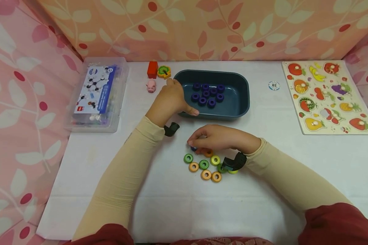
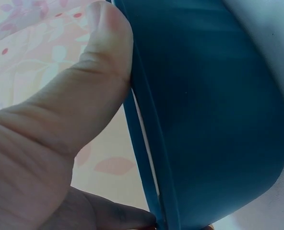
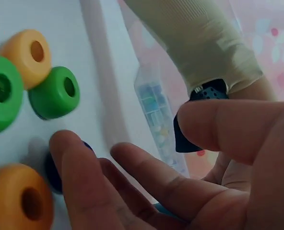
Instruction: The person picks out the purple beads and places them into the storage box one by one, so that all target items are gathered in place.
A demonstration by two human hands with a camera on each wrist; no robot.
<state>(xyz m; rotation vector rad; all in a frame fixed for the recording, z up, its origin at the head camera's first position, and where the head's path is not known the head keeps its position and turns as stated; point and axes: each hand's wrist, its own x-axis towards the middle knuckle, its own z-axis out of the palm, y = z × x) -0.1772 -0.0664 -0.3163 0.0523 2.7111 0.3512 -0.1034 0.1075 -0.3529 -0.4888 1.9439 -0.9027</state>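
Note:
My left hand point(image 1: 171, 100) grips the left end of a dark teal tub point(image 1: 244, 98), its thumb point(image 2: 111, 48) on the rim in the left wrist view. Several purple rings point(image 1: 205, 93) lie inside the tub. Just in front of it, my right hand point(image 1: 219, 137) is low over the cloth. One fingertip is at a dark blue ring point(image 3: 52, 173), which the finger partly hides; the thumb stands well apart. Close by lie green rings point(image 1: 188, 158), light orange rings point(image 1: 206, 175), a darker orange ring point(image 1: 208, 153) and yellow rings point(image 1: 215, 160), some partly covered by the right hand and wrist camera.
A clear plastic case point(image 1: 118, 102) with a molecule-picture label lies at the left. Behind the left hand are a red block point(image 1: 152, 69), a tree piece point(image 1: 164, 71) and a pink pig point(image 1: 151, 85). A fruit puzzle board point(image 1: 325, 112) and a round token point(image 1: 274, 85) lie right.

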